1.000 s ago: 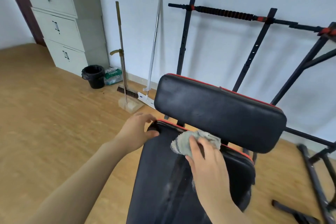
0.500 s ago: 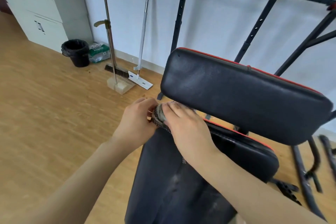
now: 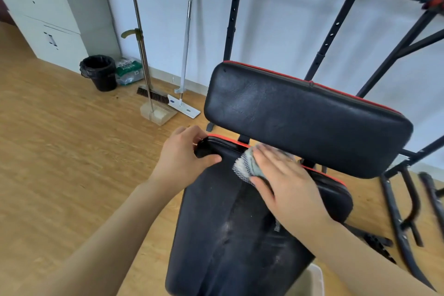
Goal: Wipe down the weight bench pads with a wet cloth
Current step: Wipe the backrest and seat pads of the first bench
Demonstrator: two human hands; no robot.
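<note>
Right fingers flat on crumpled grey cloth, left fingers gripping black vinyl pad; we fear cloth slipping from under.

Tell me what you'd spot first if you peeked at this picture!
Two black pads with red edging fill the middle: the upper pad tilted up, the lower pad stretching toward the camera. On the lower pad's far end, the right hand presses a cloth, while the left hand grips that pad's left corner. Behind, a broom and mop stand leaning near a bin.
</note>
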